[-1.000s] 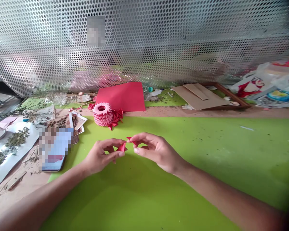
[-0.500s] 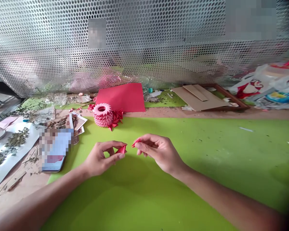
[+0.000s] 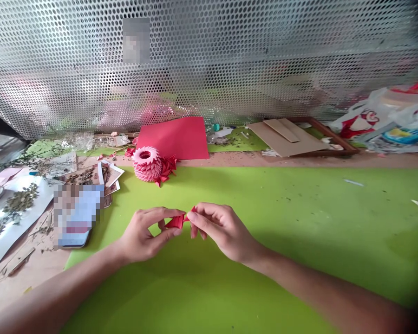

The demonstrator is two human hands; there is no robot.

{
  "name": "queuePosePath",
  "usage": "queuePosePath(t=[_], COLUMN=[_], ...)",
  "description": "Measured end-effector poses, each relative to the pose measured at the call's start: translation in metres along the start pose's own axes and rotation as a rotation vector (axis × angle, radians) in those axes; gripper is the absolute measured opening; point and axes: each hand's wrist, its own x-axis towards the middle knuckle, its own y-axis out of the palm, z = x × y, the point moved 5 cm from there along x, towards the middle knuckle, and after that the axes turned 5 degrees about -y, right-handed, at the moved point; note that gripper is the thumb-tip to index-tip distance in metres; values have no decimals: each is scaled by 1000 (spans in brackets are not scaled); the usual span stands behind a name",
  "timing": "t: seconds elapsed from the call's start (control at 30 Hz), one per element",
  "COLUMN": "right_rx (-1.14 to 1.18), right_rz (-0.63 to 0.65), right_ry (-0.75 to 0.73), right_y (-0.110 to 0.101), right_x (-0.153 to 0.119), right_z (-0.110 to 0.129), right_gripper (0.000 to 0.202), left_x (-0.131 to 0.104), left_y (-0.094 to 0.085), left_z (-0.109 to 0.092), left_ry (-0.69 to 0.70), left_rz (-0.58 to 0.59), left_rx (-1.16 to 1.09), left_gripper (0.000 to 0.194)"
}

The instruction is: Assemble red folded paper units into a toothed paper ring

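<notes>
My left hand [image 3: 146, 232] pinches a small stack of folded red paper pieces [image 3: 175, 222] between thumb and fingers, above the green mat [image 3: 202, 287]. In the thumb and fingertips of my right hand [image 3: 218, 227] is a single folded red paper piece [image 3: 192, 211]. Its lower end meets the right side of the stack; whether it is slotted in I cannot tell. Beyond my hands stands a pink ring-shaped origami model [image 3: 147, 166] of many pointed folds. Loose folded red pieces [image 3: 166, 169] lie against its right side.
A red paper sheet [image 3: 174, 139] lies behind the model. At left are a phone [image 3: 78, 213], photo cards [image 3: 113, 176] and dried plant bits [image 3: 22, 197]. Cardboard [image 3: 285, 141] and a plastic bag [image 3: 379, 120] are at the back right, before a perforated metal panel [image 3: 202, 60].
My right hand has come left and slightly down, bringing its red piece against the stack in my left hand. The gap between the pieces has closed.
</notes>
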Motion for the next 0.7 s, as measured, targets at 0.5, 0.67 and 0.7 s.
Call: queuePosePath(t=[0.5,0.67,0.7], right_rx=[-16,-17,-22], right_rz=[-10,-7,-7], right_ry=[18,-11,-13], right_y=[-2,-3,-3], right_x=[0,1,1], right_z=[-3,-3,-3], right_gripper=[36,36,36], left_x=[1,0,0], left_y=[0,1,1], left_z=[0,1,1], left_ry=[-3,-4,-5], left_rz=[-6,6,7], left_rx=[-28,-24,-24], left_gripper=[24,24,24])
